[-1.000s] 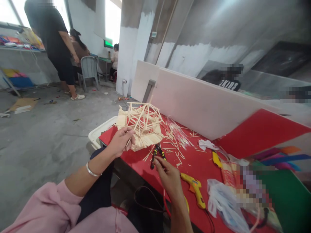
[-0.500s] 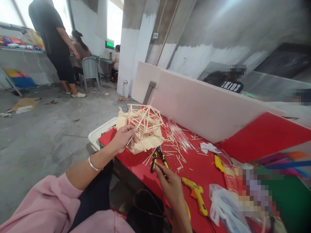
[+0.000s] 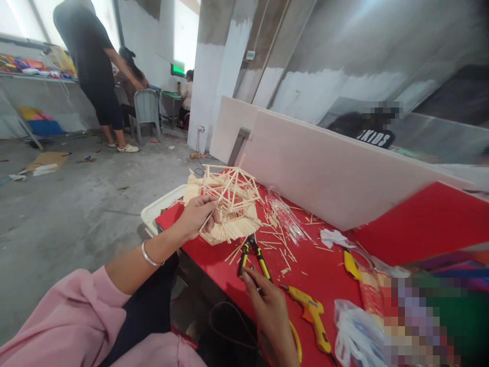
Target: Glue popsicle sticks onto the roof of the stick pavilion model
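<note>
A model built of thin wooden sticks (image 3: 229, 204) stands on the near left corner of the red table (image 3: 313, 265). My left hand (image 3: 198, 216) is closed on the model's near edge, with a thin stick between its fingers. My right hand (image 3: 267, 303) rests on the table in front of me, its fingertips touching the handles of yellow-and-black pliers (image 3: 252, 255) that lie flat on the red surface.
Loose sticks (image 3: 278, 239) and clear wrappers (image 3: 286, 216) litter the table. A yellow glue gun (image 3: 311, 316) lies right of my hand, plastic bags (image 3: 359, 336) beyond. A white board (image 3: 324, 168) walls the table's far side. A white tray (image 3: 160, 209) sits left. People stand far left.
The view has shifted slightly. My right hand has stayed by the pliers' handles, and my left hand keeps its hold on the stick model.
</note>
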The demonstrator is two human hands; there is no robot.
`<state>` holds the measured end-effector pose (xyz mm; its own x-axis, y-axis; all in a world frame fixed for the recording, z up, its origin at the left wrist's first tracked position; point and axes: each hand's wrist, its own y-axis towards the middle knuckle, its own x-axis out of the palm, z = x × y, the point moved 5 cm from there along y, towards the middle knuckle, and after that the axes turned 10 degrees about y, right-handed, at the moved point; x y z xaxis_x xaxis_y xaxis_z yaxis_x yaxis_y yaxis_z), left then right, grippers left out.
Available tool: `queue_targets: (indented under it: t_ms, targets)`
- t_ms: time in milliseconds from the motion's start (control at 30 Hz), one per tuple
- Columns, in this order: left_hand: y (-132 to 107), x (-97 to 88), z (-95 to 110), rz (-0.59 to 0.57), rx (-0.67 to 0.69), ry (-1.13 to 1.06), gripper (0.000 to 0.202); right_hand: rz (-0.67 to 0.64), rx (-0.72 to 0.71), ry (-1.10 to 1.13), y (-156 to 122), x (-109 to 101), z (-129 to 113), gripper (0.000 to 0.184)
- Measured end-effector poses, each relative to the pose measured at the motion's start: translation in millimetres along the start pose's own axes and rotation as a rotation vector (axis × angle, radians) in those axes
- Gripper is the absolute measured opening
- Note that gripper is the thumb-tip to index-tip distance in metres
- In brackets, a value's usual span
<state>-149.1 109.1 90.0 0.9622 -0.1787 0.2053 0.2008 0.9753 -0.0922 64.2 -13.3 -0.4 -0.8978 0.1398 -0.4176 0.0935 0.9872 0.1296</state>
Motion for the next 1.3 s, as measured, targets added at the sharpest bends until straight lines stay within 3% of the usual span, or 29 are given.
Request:
queue_targets:
  t_ms: [633, 1300]
  targets:
    - [1.8, -0.4, -1.6, 0.007, 0.045, -0.031, 0.013, -0.045, 0.005, -0.008, -7.9, 2.8, 13.9, 0.037]
    - [8.7, -1.7, 1.8, 0.032, 0.059, -0.009, 0.015, -0.038, -0.015, -0.032, -14.0, 2.8, 12.3, 0.043]
